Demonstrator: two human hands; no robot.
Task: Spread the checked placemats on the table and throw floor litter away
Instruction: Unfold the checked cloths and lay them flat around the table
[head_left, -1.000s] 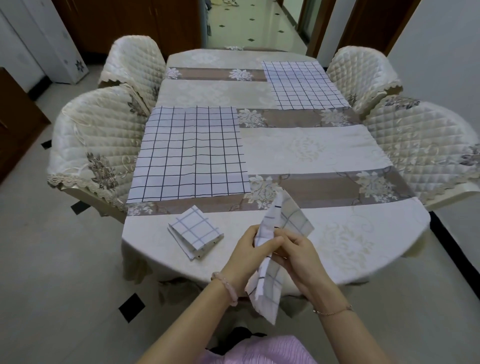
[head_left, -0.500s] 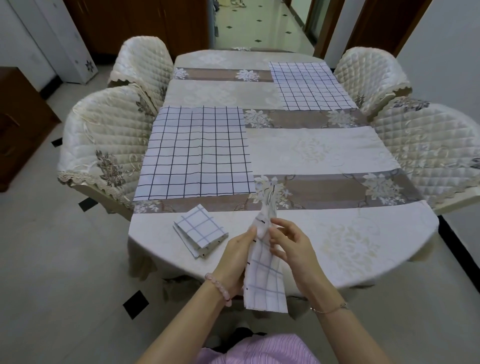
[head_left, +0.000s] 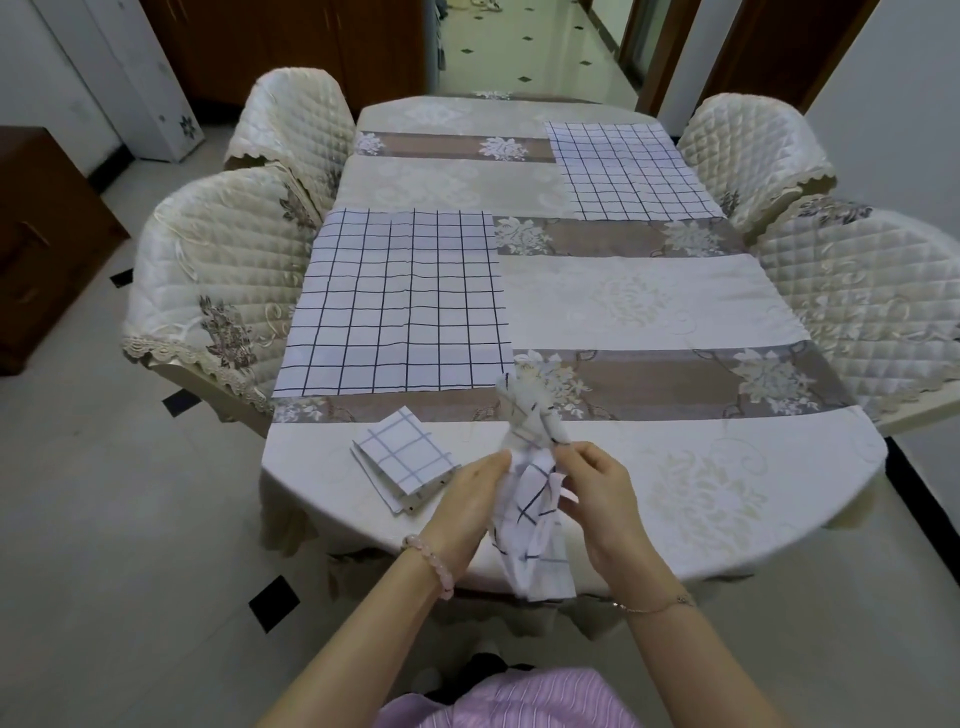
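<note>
I hold a bunched white checked placemat (head_left: 532, 512) between both hands over the table's near edge; it hangs partly folded. My left hand (head_left: 470, 496) pinches its left side and my right hand (head_left: 595, 493) pinches its right side. A folded checked placemat (head_left: 402, 452) lies on the table (head_left: 701, 493) just left of my hands. One placemat (head_left: 395, 306) lies spread flat on the left half. Another spread placemat (head_left: 626, 171) covers the far right part.
Four quilted cream chairs flank the table, two on the left (head_left: 208, 280) and two on the right (head_left: 862, 291). A brown cabinet (head_left: 41, 234) stands at the left. Tiled floor (head_left: 104, 545) with black diamonds surrounds the table; a doorway opens at the far end.
The placemat in my hands went from a long hanging strip to a looser, bunched shape as my fingers worked it apart. The view drifted slightly closer to the table.
</note>
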